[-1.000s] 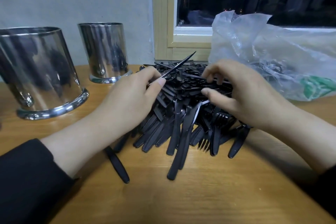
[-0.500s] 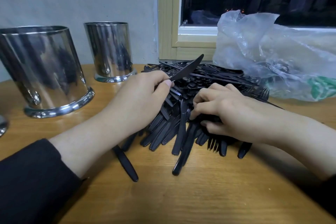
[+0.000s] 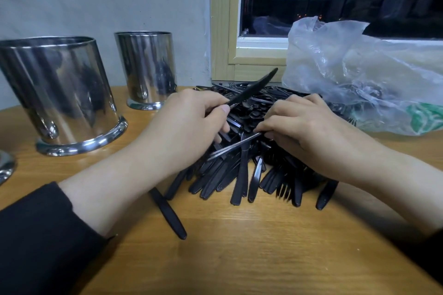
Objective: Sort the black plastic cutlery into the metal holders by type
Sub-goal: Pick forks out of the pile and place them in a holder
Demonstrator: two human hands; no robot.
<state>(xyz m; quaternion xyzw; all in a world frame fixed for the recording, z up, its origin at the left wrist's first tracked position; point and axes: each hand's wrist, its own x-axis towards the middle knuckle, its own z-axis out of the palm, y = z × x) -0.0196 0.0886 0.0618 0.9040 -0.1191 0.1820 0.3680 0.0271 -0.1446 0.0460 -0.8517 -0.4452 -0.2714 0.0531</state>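
A heap of black plastic cutlery (image 3: 242,170) lies on the wooden table in front of me. My left hand (image 3: 189,127) grips a black knife (image 3: 254,88), whose blade points up and to the right over the heap. My right hand (image 3: 309,129) pinches another black knife (image 3: 236,146) by one end; it sticks out to the left, lifted slightly off the heap. Two shiny metal holders stand at the left: a large near one (image 3: 62,93) and a farther one (image 3: 146,67). The rim of a third holder (image 3: 6,167) shows at the left edge.
A crumpled clear plastic bag (image 3: 369,74) with more cutlery inside lies at the right, against the window sill. One loose black handle (image 3: 167,213) lies apart from the heap near my left forearm. The wall and window frame stand close behind the table.
My right hand moved toward me over the heap, then pinched a knife and drew it out. My left hand kept holding its knife and barely moved.
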